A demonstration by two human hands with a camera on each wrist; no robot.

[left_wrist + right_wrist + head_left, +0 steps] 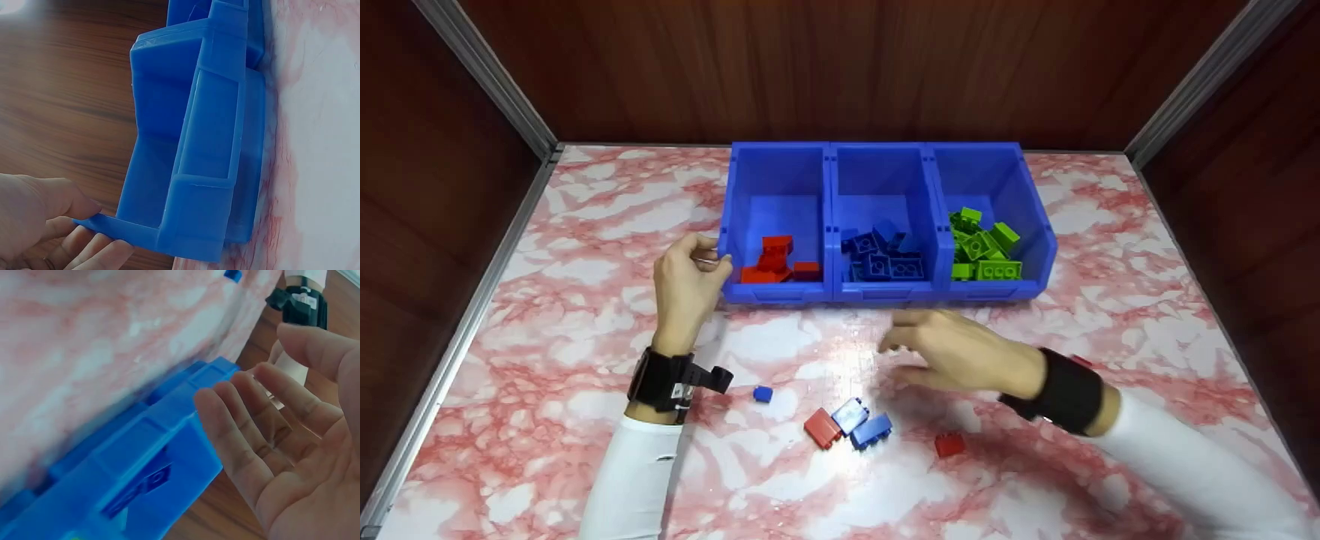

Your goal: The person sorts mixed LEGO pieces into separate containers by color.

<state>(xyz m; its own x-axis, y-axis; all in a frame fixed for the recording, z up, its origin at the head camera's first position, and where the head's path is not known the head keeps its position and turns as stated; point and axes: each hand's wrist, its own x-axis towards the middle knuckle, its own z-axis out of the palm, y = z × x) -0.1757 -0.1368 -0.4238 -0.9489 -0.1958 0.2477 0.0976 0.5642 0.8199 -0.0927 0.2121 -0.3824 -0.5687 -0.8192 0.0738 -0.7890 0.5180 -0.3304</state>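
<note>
My left hand [686, 281] grips the outer side wall of the left blue bin [780, 172], thumb on one face and fingers on the other, as the left wrist view shows. Red bricks [772, 259] lie in that bin. Palm in view and holding nothing, my right hand [304, 450] hovers in front of the middle bin [881, 172], its fingers loosely bent. Below it on the table, a red brick [823, 428] lies against two blue bricks [850, 417]. A separate red brick [949, 444] is to their right, and a small blue brick [763, 394] to their left.
Dark blue bricks [885, 255] fill the front of the middle bin; green bricks [986, 247] lie in the right bin [982, 172]. The joined bins stand near the brown back wall [840, 67] on a red-and-white marbled table [1117, 300]. Brown panels flank both sides.
</note>
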